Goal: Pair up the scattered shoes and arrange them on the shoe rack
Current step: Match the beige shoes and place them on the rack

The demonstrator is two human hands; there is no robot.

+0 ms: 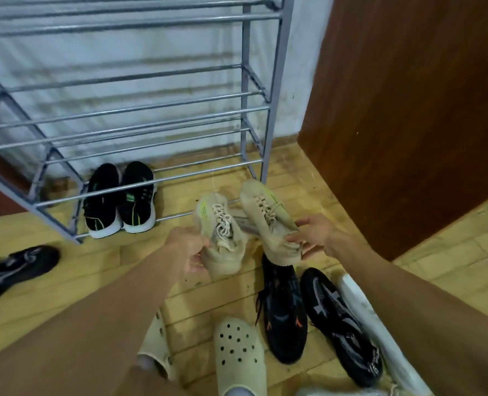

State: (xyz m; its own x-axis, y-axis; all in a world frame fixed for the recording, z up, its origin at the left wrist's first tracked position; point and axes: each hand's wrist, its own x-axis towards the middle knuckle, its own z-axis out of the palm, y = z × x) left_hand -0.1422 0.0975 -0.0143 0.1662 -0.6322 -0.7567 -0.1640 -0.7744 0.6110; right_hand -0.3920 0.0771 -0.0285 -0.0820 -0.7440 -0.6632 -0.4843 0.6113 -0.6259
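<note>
Shoes are the matter here: two beige sneakers are in the air at the centre of the frame, toes toward the shoe rack (261, 110). The left hand (190, 250) is closed around the heel of the left sneaker (222, 238); the right hand (313, 232) pinches the heel collar of the right sneaker (268, 221) between thumb and fingers.

Both grips are at the soft heel end only, so either sneaker could sag or slip on the way in. The lowest shelf is just thin bars with gaps; a sneaker set down crooked could tip or drop a toe between them. A black pair (120, 201) already sits on that shelf at centre left, so the free space lies to its right.

Underfoot is a yellowish wood floor (294, 178), scattered with a dark sneaker (14, 270) at the left edge, two black shoes (311, 318) and pale clogs (237, 355) at the bottom. A whitish wall (122, 58) stands behind the rack, a brown door (408, 110) at upper right.
</note>
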